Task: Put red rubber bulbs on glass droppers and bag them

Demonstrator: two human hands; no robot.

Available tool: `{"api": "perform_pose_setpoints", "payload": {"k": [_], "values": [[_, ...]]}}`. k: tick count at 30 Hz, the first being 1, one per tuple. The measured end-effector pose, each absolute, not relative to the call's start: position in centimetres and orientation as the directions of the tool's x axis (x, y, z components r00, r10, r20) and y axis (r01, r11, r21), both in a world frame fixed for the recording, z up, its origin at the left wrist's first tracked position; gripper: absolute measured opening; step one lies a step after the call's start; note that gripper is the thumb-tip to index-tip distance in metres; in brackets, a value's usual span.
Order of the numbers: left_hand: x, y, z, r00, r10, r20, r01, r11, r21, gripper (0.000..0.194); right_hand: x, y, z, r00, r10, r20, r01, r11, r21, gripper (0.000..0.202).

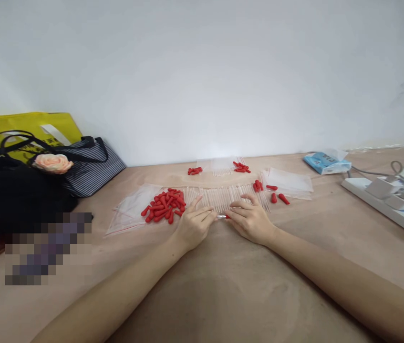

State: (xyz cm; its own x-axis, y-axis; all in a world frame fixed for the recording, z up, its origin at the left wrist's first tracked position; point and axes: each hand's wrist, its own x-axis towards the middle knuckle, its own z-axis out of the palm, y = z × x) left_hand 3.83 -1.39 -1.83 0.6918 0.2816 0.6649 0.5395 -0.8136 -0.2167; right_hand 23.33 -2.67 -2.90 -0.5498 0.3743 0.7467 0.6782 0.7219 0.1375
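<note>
Between my hands lies a thin clear glass dropper tube (pixel 221 217), with a red rubber bulb (pixel 227 216) at its right end. My left hand (pixel 196 225) is closed on the tube, its index finger raised. The fingers of my right hand (pixel 253 223) pinch the bulb, which they mostly cover. Just beyond both hands, many clear tubes (pixel 218 197) lie side by side in a row. A heap of red bulbs (pixel 166 205) rests on clear zip bags (pixel 125 216) left of the row. A few loose bulbs (pixel 283 199) lie to the right.
More zip bags (pixel 291 183) lie at right; another bag (pixel 218 165) with tubes sits near the wall between small groups of red bulbs (pixel 242 167). A blue tissue pack (pixel 323 163) and a power strip (pixel 384 207) with plugs stand right. A striped bag (pixel 96 166) stands left.
</note>
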Motion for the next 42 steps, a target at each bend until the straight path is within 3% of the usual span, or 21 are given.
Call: {"api": "perform_pose_setpoints", "payload": {"k": [13,19,24,27,31,37,42], "values": [[3.9,-1.4,-1.5,0.687,0.309,0.658,0.542,-0.821,-0.18,0.019,23.4,-2.2,-2.5,-0.562,0.432,0.705,0.67,0.737,0.083,0.016],[3.3,-0.8,-1.6,0.617,0.345,0.707,0.588,-0.8,-0.122,0.016,24.8,-1.7,-2.2,-0.422,0.634,0.647,0.759,0.638,-0.13,0.044],[3.1,-0.8,-1.7,0.597,0.36,0.717,0.588,-0.804,-0.086,0.016,24.4,-2.0,-2.6,-0.287,0.732,0.618,0.723,0.588,-0.361,0.042],[3.5,-1.2,-1.5,0.566,0.395,0.724,0.599,-0.8,-0.032,0.016,23.6,-2.2,-2.4,-0.181,0.82,0.543,0.611,0.527,-0.591,0.028],[4.2,-1.6,-1.6,0.534,0.434,0.725,0.586,-0.808,0.052,0.016,22.3,-2.5,-1.8,-0.151,0.905,0.397,0.279,0.425,-0.861,0.024],[4.7,-2.1,-1.2,0.53,0.459,0.713,0.528,-0.837,0.146,0.018,20.7,-2.9,-1.0,-0.108,0.928,0.357,-0.064,0.352,-0.934,0.022],[3.7,-1.1,-0.8,0.462,0.552,0.694,0.638,-0.75,0.172,0.02,24.3,-0.4,0.7,0.084,0.969,0.234,0.007,0.234,-0.972,0.021]]}}
